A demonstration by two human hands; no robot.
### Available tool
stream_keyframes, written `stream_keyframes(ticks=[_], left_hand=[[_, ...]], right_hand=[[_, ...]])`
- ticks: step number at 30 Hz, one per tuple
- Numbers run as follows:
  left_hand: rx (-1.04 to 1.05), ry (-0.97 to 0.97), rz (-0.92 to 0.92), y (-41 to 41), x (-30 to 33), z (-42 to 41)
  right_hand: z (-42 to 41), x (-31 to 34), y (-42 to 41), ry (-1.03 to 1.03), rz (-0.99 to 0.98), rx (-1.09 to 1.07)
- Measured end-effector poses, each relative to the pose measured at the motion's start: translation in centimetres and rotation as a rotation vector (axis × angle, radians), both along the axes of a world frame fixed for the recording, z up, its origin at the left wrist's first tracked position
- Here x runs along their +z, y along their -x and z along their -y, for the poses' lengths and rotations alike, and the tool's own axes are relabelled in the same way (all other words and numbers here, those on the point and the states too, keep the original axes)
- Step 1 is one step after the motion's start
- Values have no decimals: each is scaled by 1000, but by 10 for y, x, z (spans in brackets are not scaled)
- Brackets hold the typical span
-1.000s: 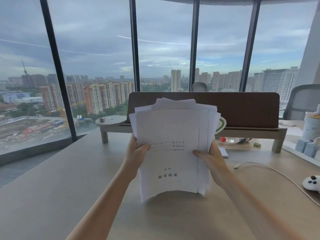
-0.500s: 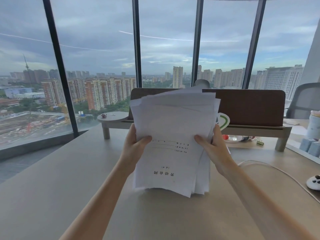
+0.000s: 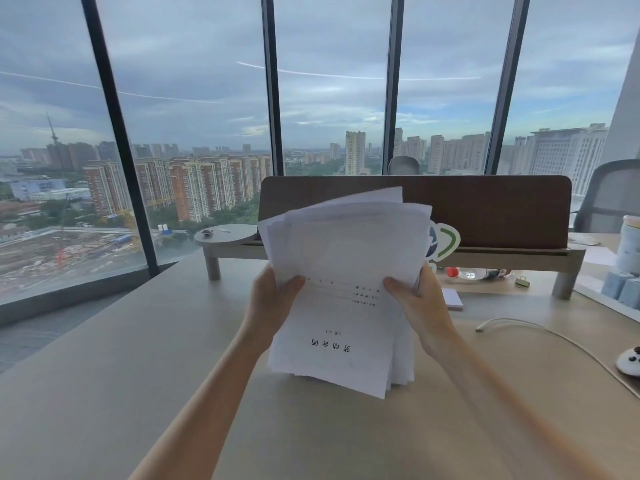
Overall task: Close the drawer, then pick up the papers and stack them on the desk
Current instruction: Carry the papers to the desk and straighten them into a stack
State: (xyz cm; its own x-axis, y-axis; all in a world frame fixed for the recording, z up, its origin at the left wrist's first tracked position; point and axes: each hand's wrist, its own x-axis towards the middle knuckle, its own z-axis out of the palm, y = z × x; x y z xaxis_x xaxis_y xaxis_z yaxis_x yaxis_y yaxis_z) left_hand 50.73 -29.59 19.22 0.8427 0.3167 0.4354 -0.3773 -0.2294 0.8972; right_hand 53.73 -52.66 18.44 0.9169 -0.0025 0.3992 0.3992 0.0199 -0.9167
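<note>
Windows (image 3: 194, 133) fill the far left, over a pale desk (image 3: 104, 393). Left hand (image 3: 270, 303) pinches the papers (image 3: 346, 271) at their left edge, thumb in front, its fingers hidden behind. The sheaf stands upright, uneven, its lower edge apparently resting on the desk. Right hand (image 3: 420, 306) clamps the right edge likewise. The sheets cover part of the brown partition (image 3: 485, 206) and a green-rimmed sticker (image 3: 448, 241). A cable (image 3: 540, 332) runs out of frame at right.

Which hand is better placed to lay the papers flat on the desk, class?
Neither clearly: the left hand and the right hand both grip the upright papers at opposite edges. The left has barer desk beside it; a cable lies rightward.
</note>
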Motion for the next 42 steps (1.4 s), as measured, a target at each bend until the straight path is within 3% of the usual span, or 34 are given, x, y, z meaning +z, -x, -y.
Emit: stream_keyframes(ticks=[7, 12, 18, 32, 42], left_hand=[[55, 100, 128, 2, 13, 12], [5, 271, 16, 11, 17, 12], [-124, 156, -154, 19, -19, 4], [-157, 212, -42, 9, -35, 5], [-85, 12, -58, 9, -55, 6]], right_hand=[[-10, 23, 9, 33, 127, 6], [-3, 5, 19, 0, 88, -2], [2, -42, 15, -1, -98, 3], [-7, -37, 16, 31, -74, 34], [-10, -40, 11, 54, -63, -18]])
